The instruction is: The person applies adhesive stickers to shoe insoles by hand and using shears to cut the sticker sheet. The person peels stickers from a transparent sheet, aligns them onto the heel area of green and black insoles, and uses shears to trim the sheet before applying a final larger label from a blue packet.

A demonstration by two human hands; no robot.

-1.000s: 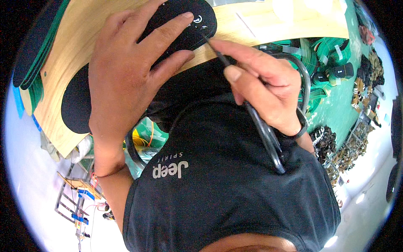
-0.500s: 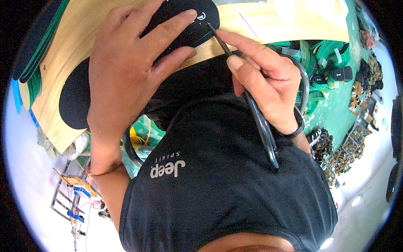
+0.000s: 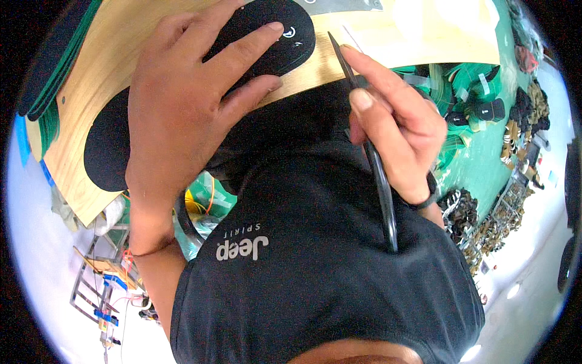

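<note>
A black shoe insole (image 3: 300, 56) lies on the wooden tabletop, with small white marks near its rounded right end. My left hand (image 3: 182, 91) rests flat across its middle, fingers spread, covering much of it. Its other black end shows past my wrist at the left. In my right hand (image 3: 394, 115) is a long, slim, dark tool (image 3: 381, 182) with a pointed tip, pinched between thumb and forefinger. That tip stands just right of the insole, apart from it; the shaft reaches back towards my shirt.
The wooden table (image 3: 436, 36) curves across the top, with a grey sheet (image 3: 342, 6) at its far side. Stacked black insoles with green edges (image 3: 66, 60) stand at the far left. More green-edged stacks (image 3: 473, 91) lie to the right, beside dark piles (image 3: 464, 212).
My right hand has drawn the tool's tip off the insole's white marks, to the right. A small white speck now shows below them. My left hand stays nearly in place.
</note>
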